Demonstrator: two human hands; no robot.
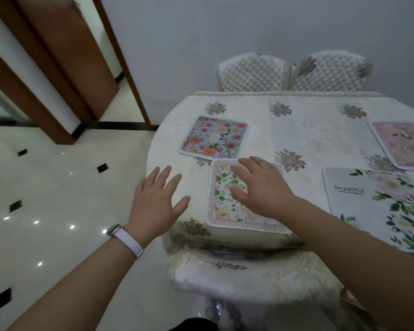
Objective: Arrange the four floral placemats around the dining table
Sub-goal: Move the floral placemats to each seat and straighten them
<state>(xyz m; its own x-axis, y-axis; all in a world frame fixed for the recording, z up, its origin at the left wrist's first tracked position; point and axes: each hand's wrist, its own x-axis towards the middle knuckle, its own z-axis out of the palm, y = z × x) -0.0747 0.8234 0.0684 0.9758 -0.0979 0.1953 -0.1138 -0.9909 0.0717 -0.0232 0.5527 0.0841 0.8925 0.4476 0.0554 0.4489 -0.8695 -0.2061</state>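
Four floral placemats lie on the dining table (320,139), which has a cream patterned cloth. A blue mat with red and pink roses (213,137) sits at the left. Just in front of it, near the table's edge, lies a white mat with green leaves and a lettered border (221,199); my right hand (261,185) rests flat on it with fingers spread. My left hand (155,199) hovers open over the table's left edge, touching no mat. A grey mat printed "Beautiful" (368,211) lies at the right, and a pink mat (406,144) beyond it, cut by the frame.
A fluffy covered chair seat (237,278) stands tucked right below the near table edge. Two quilted chair backs (292,72) stand at the far side against the wall. Glossy tiled floor (46,199) and a brown door frame (65,75) lie to the left.
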